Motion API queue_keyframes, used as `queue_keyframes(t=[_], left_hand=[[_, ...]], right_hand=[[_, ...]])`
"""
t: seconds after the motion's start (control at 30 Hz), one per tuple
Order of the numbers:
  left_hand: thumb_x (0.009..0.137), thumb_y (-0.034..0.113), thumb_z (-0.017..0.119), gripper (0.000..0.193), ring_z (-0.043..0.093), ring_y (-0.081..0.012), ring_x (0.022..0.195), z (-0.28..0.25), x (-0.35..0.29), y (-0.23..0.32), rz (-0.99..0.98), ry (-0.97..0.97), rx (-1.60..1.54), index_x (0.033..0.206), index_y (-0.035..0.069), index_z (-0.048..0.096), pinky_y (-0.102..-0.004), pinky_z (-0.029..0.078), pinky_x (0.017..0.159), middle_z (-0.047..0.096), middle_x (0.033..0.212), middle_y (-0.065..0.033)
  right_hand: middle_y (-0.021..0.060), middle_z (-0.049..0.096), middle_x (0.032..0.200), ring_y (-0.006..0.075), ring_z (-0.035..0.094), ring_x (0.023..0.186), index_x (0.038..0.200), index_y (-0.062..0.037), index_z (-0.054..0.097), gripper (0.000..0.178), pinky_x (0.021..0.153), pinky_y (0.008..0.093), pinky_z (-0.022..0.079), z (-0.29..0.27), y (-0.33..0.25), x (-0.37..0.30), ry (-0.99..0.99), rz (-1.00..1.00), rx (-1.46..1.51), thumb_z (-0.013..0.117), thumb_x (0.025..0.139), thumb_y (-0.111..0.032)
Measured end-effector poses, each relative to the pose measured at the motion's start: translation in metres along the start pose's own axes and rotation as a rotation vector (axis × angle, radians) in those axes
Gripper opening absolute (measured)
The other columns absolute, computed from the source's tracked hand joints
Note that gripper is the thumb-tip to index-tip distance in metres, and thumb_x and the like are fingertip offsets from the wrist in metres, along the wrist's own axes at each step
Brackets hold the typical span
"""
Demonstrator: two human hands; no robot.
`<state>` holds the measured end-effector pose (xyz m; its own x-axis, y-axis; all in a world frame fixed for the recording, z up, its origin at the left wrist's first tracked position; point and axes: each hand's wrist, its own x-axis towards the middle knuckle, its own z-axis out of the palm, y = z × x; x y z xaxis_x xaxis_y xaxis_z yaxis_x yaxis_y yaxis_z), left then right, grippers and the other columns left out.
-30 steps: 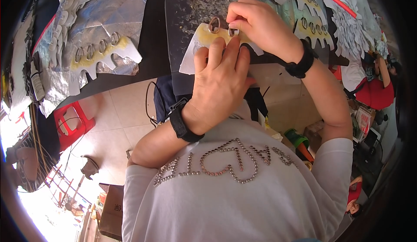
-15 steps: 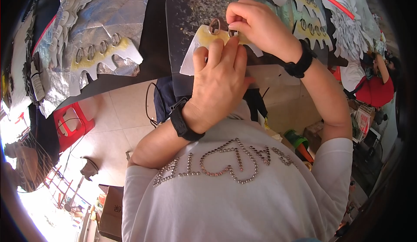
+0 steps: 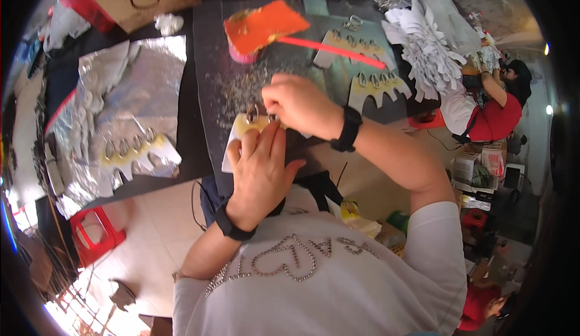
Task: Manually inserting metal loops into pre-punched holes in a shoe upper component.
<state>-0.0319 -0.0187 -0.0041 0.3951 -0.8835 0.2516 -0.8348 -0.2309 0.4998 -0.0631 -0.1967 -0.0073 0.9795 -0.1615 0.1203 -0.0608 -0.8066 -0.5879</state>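
Observation:
On the dark table in front of me lies a white scalloped piece (image 3: 232, 145) with a yellow coated band along its far edge. An oval metal ring (image 3: 252, 114) stands upright on that band. My left hand (image 3: 261, 170) rests on the piece with its fingers stretched and its thumb held apart. Its fingertips touch a second oval metal ring (image 3: 272, 118), partly hidden by the hands. My right hand (image 3: 302, 106), fingers curled in a pinch, is closed on that second ring from the right.
Finished-looking scalloped pieces with rings lie on foil (image 3: 140, 155) at left and on the table at right (image 3: 377, 85). An orange sheet (image 3: 266, 25) tops a pink tub (image 3: 243, 55), beside a red stick (image 3: 332, 51). White cut strips (image 3: 426, 49) heap far right; people in red sit beyond.
My view has tilted up, so more of the table's far side shows, with the orange sheet and loose metal parts. Both hands stay at the same piece, the right still pinching at the second ring.

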Motion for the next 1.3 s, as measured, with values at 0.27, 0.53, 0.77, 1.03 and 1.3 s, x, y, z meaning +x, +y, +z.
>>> queue_keyframes(t=[0.27, 0.53, 0.77, 1.03, 1.3], left_hand=[[0.069, 0.032, 0.079, 0.065, 0.048, -0.0303, 0.105, 0.001, 0.007, 0.003, 0.003, 0.021, -0.037, 0.121, 0.002, 0.054, -0.0438, 0.033, 0.088, 0.056, 0.117, -0.0101], [0.073, 0.038, 0.078, 0.066, 0.047, -0.0311, 0.106, 0.000, 0.015, 0.010, -0.052, 0.045, -0.072, 0.122, 0.002, 0.053, -0.0450, 0.033, 0.091, 0.055, 0.116, -0.0114], [0.073, 0.040, 0.078, 0.065, 0.047, -0.0301, 0.104, -0.012, 0.016, 0.013, -0.127, 0.022, -0.196, 0.120, 0.002, 0.056, -0.0413, 0.033, 0.092, 0.055, 0.121, -0.0116], [0.069, 0.034, 0.080, 0.061, 0.046, -0.0313, 0.107, -0.018, 0.014, 0.017, -0.078, -0.025, -0.218, 0.116, 0.002, 0.059, -0.0424, 0.034, 0.091, 0.054, 0.123, -0.0117], [0.065, 0.027, 0.080, 0.057, 0.046, -0.0307, 0.107, -0.003, 0.005, 0.031, 0.065, -0.039, -0.226, 0.114, 0.004, 0.060, -0.0431, 0.033, 0.091, 0.054, 0.121, -0.0089]], right_hand=[[0.0120, 0.058, 0.074, 0.0344, 0.059, 0.073, 0.076, -0.0043, 0.060, 0.002, 0.067, 0.0446, 0.047, -0.010, 0.004, -0.001, -0.054, -0.034, -0.040, 0.061, 0.077, -0.005], [0.0155, 0.063, 0.074, 0.0360, 0.063, 0.074, 0.080, -0.0054, 0.063, 0.008, 0.065, 0.0454, 0.048, -0.149, 0.092, 0.021, 0.186, 0.253, -0.345, 0.062, 0.080, -0.013], [0.0169, 0.064, 0.092, 0.0374, 0.064, 0.087, 0.087, -0.0096, 0.068, 0.019, 0.077, 0.0474, 0.051, -0.161, 0.226, 0.066, 0.310, 0.387, -0.669, 0.071, 0.080, -0.027], [0.0207, 0.066, 0.089, 0.0384, 0.064, 0.086, 0.077, -0.0113, 0.072, 0.007, 0.079, 0.0460, 0.052, -0.144, 0.247, 0.091, 0.275, 0.418, -0.653, 0.067, 0.073, -0.016], [0.0161, 0.066, 0.079, 0.0356, 0.064, 0.079, 0.080, -0.0077, 0.067, 0.014, 0.072, 0.0457, 0.050, -0.156, 0.280, 0.085, 0.408, 0.166, -0.625, 0.072, 0.073, -0.019]])
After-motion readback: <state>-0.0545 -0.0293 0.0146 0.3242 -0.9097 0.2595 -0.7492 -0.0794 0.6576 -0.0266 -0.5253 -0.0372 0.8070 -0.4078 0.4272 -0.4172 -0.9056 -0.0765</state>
